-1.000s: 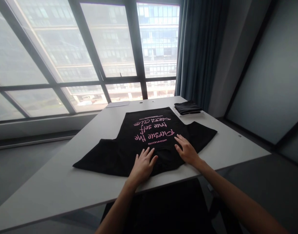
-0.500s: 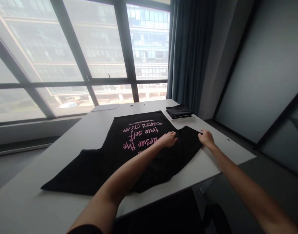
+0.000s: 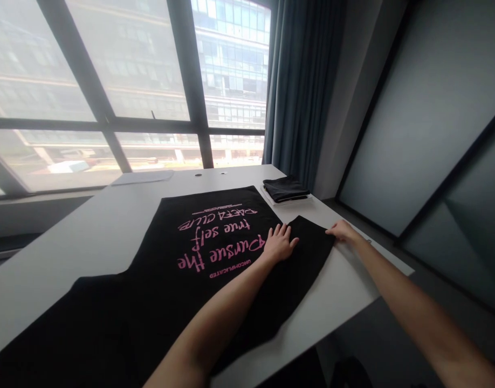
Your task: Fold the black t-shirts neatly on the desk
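Note:
A black T-shirt with pink lettering lies spread flat on the white table, its print upside down to me. My left hand rests on the shirt with fingers spread, just right of the lettering, near where the right-side sleeve joins the body. At the outer corner of that sleeve, my right hand pinches the edge of the fabric between thumb and fingers. My left forearm covers part of the shirt's near side.
Beyond the sleeve sits a folded dark cloth stack on something white. A pale flat sheet lies at the table's far left. Windows, a blue-grey curtain and a frosted partition surround the table. A dark chair stands at the near edge.
My view has shifted closer and turned right. The fingers of my left hand have spread out on the shirt. My right hand stays at the sleeve's corner.

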A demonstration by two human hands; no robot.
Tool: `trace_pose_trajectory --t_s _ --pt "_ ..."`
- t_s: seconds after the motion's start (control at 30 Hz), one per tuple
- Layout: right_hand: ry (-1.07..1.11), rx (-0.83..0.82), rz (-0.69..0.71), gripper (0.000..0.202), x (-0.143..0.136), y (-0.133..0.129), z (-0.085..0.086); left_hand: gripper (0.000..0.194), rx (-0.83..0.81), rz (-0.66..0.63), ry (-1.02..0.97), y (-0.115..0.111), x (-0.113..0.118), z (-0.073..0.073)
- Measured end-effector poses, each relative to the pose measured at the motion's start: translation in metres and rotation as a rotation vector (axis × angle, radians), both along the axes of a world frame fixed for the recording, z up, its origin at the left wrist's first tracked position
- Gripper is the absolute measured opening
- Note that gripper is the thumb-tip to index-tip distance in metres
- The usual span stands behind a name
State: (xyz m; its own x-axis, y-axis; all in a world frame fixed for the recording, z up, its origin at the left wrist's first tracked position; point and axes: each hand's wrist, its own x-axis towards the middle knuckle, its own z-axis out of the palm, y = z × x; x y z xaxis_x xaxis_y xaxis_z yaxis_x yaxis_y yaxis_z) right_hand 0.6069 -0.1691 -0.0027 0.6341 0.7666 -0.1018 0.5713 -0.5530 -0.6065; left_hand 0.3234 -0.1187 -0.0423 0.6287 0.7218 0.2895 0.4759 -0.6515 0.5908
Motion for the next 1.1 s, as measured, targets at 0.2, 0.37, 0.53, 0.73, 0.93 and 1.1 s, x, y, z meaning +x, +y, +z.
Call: trace_pose_trajectory --t_s 0.2,0.37,0.53,0.73,0.93,1.1 --pt "0.293 0.003 -0.074 0.021 -0.011 -0.009 0.026 0.044 -0.242 -0.012 -0.250 -0.003 0.000 0.015" --pt "0.424 0.141 -0.112 0.017 -0.025 -0.019 0.051 0.038 -0.574 0.062 -0.609 0.011 0.004 0.031" --pt "0.458 0.240 -0.136 0.015 -0.037 -0.020 0.061 0.036 -0.903 0.104 -0.688 0.020 0.003 0.036" --pt "0.442 0.304 -0.180 0.016 -0.043 -0.018 0.051 0.036 -1.185 0.072 -0.773 0.015 -0.002 0.033" --pt "0.341 0.486 -0.139 0.018 -0.063 -0.016 0.055 0.042 -1.308 0.053 -0.830 0.020 -0.003 0.034" --pt "-0.013 0.678 0.326 0.026 -0.128 -0.021 0.065 0.060 -1.350 0.010 -0.809 0.033 -0.022 0.053"
